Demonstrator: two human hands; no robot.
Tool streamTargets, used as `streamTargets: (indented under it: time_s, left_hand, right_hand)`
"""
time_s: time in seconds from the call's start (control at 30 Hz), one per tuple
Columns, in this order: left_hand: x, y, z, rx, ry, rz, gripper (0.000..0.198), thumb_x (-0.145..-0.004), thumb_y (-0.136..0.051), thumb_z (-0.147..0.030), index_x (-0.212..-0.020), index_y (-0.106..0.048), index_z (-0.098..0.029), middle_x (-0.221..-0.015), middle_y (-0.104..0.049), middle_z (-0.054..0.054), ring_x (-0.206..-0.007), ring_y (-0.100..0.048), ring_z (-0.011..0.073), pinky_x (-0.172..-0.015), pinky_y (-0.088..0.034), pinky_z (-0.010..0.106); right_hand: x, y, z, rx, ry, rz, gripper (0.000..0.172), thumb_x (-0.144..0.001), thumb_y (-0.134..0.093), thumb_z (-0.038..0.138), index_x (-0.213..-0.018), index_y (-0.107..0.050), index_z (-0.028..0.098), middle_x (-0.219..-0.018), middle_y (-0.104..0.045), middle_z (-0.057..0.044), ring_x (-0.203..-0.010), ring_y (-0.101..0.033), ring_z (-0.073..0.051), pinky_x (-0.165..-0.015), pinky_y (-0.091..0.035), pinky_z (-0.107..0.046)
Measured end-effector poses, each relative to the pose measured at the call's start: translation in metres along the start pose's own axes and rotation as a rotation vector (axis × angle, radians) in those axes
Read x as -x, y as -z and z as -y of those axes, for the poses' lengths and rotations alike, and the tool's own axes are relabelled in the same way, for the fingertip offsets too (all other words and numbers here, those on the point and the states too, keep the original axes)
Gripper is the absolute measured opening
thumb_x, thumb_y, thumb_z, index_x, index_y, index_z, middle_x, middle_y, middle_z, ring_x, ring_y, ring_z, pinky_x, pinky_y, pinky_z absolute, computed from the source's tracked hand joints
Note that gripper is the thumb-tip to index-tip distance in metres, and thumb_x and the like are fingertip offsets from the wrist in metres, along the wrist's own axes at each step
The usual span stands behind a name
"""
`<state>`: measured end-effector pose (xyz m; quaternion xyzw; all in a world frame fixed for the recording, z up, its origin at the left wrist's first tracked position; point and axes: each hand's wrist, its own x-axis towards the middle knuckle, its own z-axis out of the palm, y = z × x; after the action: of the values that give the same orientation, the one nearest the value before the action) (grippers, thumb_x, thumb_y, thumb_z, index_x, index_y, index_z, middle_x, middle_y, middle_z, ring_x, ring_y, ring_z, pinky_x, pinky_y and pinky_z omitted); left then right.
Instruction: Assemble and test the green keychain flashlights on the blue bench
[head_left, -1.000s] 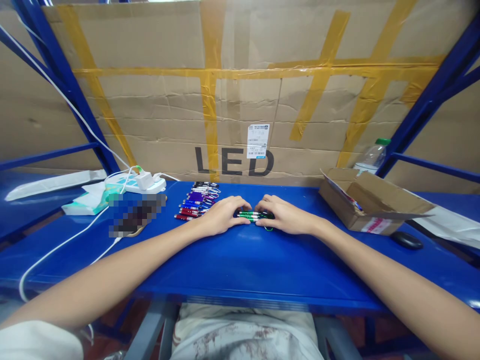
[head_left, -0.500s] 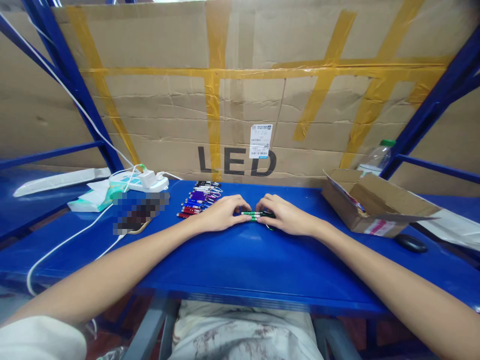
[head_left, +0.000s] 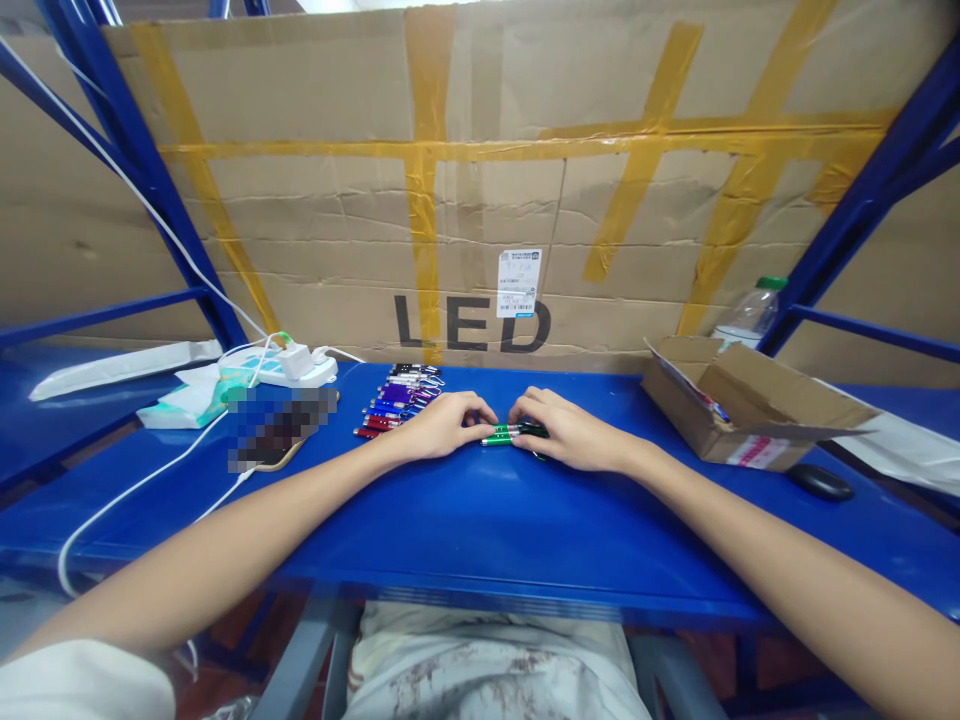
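Two slim green metallic keychain flashlights lie side by side on the blue table, in front of me at the middle. My left hand pinches the left end of the farther one between thumb and fingers. From the other side, my right hand is closed around their dark clip ends and hides part of them. Left of my left hand is a row of similar keychain flashlights in red, blue, purple, silver and black, with small carabiner clips at their right ends.
An open cardboard box stands at the right, with a black mouse beside it and a green-capped bottle behind. At the left are a phone, a power strip, a tissue pack and white cables. A large carton walls the back.
Both hands stay at the green flashlights. The left thumb has shifted slightly back and left, so more of the nearer flashlight's left end shows. The view has tilted a little.
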<state>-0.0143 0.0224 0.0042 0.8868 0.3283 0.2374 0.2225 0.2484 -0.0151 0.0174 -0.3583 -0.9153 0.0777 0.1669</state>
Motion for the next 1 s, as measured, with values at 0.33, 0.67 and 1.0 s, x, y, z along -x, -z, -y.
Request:
streamTargets:
  time_s: [0.33, 0.67, 1.0]
  left_hand:
    - [-0.0028, -0.0014, 0.0012, 0.136, 0.055, 0.018, 0.021, -0.091, -0.075, -0.033, -0.103, -0.08, -0.016, -0.099, -0.078, 0.006, -0.087, -0.068, 0.019, -0.079, -0.052, 0.028]
    - [-0.0038, -0.0006, 0.0031, 0.137, 0.038, 0.012, 0.017, -0.09, -0.077, -0.032, -0.096, -0.078, -0.016, -0.095, -0.078, 0.005, -0.084, -0.068, 0.0186, -0.075, -0.05, 0.027]
    - [-0.0058, 0.0023, 0.0079, 0.272, 0.118, 0.109, 0.031, -0.086, -0.082, -0.042, -0.1, -0.08, -0.014, -0.096, -0.081, 0.008, -0.087, -0.071, 0.0199, -0.075, -0.051, 0.027]
  right_hand:
    - [-0.0005, -0.001, 0.0023, -0.047, 0.044, -0.002, 0.019, -0.107, -0.058, 0.041, -0.108, -0.063, 0.022, -0.11, -0.062, -0.009, -0.103, -0.057, -0.027, -0.092, -0.047, -0.04]
    - [-0.001, -0.0025, -0.003, -0.049, 0.093, -0.004, 0.017, -0.107, -0.059, 0.038, -0.099, -0.063, 0.023, -0.105, -0.061, -0.008, -0.099, -0.056, -0.026, -0.089, -0.044, -0.038]
    - [-0.0015, -0.0008, -0.0002, -0.075, 0.056, 0.004, 0.02, -0.106, -0.059, 0.042, -0.102, -0.065, 0.023, -0.106, -0.064, -0.008, -0.102, -0.057, -0.027, -0.09, -0.045, -0.04]
